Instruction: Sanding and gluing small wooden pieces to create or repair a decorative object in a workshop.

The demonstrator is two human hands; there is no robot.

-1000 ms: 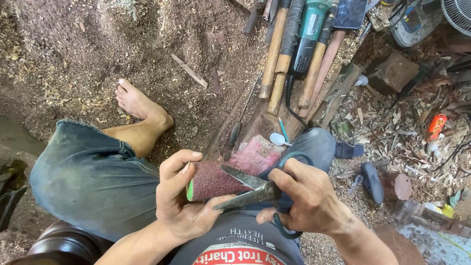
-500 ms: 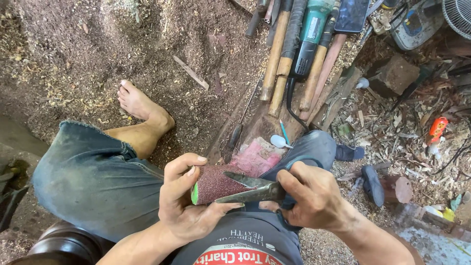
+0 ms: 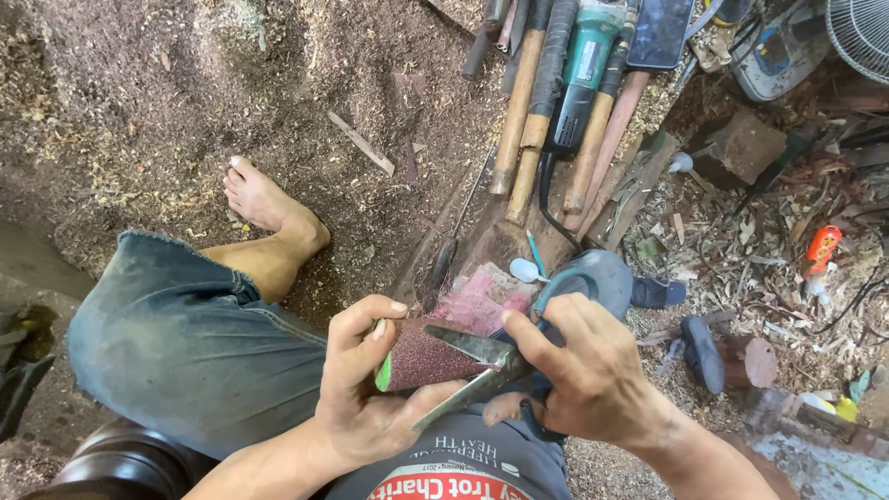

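While left fingers (image 3: 370, 347) curl round the sandpaper roll (image 3: 421, 356), right fingers (image 3: 546, 338) grip scissors (image 3: 477, 366).

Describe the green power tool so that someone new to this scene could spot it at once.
Look at the row of wooden tool handles lying on the sawdust-covered ground at top centre. Among them lies the angle grinder. Its teal-green body, black grip and trailing black cord set it apart from the plain brown handles.

Dark red gritty sandpaper roll (image 3: 421, 356), short cylinder with a green inner edge at its left end, lying roughly sideways above my lap, gripped in my left hand (image 3: 370, 398). Scissors (image 3: 477, 366) in my right hand (image 3: 579, 380): grey metal blades open, 1 blade over the roll's right end, the other under it, tips pointing left.
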